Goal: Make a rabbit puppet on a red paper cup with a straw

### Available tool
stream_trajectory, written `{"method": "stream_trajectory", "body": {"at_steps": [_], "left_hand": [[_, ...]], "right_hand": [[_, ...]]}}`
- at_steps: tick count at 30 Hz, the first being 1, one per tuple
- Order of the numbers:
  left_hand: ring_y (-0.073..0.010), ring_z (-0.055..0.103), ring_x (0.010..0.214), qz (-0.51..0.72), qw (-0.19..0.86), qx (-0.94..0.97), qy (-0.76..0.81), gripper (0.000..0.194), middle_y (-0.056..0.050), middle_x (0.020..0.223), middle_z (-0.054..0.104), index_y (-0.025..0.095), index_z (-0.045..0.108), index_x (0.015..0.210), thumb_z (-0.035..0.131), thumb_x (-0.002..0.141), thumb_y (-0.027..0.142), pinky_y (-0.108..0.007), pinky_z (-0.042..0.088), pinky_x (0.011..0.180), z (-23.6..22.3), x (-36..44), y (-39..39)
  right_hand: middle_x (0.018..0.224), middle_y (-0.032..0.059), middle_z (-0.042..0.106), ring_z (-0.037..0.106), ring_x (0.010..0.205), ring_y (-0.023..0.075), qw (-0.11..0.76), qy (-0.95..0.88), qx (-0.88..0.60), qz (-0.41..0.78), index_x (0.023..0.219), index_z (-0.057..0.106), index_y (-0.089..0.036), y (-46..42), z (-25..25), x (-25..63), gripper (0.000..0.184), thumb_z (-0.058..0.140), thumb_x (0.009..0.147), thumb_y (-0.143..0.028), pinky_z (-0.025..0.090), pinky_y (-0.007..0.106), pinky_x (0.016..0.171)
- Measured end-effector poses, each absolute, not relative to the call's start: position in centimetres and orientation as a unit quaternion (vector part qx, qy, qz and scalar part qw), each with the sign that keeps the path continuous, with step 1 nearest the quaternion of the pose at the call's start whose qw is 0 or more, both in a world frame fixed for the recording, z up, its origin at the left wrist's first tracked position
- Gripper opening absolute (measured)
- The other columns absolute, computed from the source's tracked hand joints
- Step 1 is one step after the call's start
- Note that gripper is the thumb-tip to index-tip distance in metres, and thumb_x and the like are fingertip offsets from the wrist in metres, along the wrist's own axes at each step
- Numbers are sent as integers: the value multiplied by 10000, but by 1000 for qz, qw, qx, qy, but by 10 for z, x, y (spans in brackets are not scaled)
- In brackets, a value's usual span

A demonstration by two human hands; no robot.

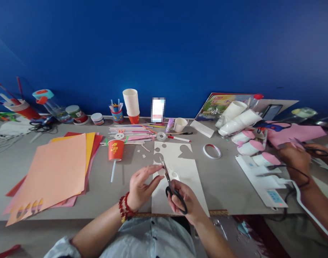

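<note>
Between its thumb and fingers, my left hand pinches a small round piece of white paper. My right hand grips black-handled scissors, whose blades point up and away beside the round piece; whether they touch its edge I cannot tell. Under both hands lies a white paper sheet with several shapes cut out of its far part. A small white paper ring rests on the sheet, right of the scissors. Left of the sheet, a red paper cup carries a rabbit face, green arms and a straw.
Coloured paper sheets are stacked at the left. Straws, a tape roll, a red marker and stacked cups stand or lie at the back. Right are a white ring, a power strip and another person's hands with scissors.
</note>
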State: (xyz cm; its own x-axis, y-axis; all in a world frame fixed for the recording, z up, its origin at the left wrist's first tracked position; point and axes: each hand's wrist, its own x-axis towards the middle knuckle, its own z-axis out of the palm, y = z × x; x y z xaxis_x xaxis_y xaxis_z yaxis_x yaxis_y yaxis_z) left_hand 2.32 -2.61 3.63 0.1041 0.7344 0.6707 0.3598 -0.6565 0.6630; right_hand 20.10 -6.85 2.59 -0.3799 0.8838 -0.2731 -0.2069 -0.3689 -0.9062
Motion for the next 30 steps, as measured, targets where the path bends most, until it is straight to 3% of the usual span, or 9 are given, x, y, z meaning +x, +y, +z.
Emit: {"method": "stream_trajectory", "body": {"at_steps": [14,30], "left_hand": [[-191,741,907,549,170,721,387,227,-66,1014,771,221,680,1109,680,882,226,-292,610,814,32,22,-26],[-185,744,866,546,144,718,406,194,-69,982,777,212,694,1088,657,898,233,-274,608,793,39,16,-21]], "right_hand": [[503,-80,462,371,410,59,393,-421,-412,706,738,412,-219,-66,24,198,612,788,614,-686,257,190,411],[518,-47,517,345,413,55,373,-448,-388,714,771,444,-211,-55,27,193,572,746,676,-687,219,186,390]]}}
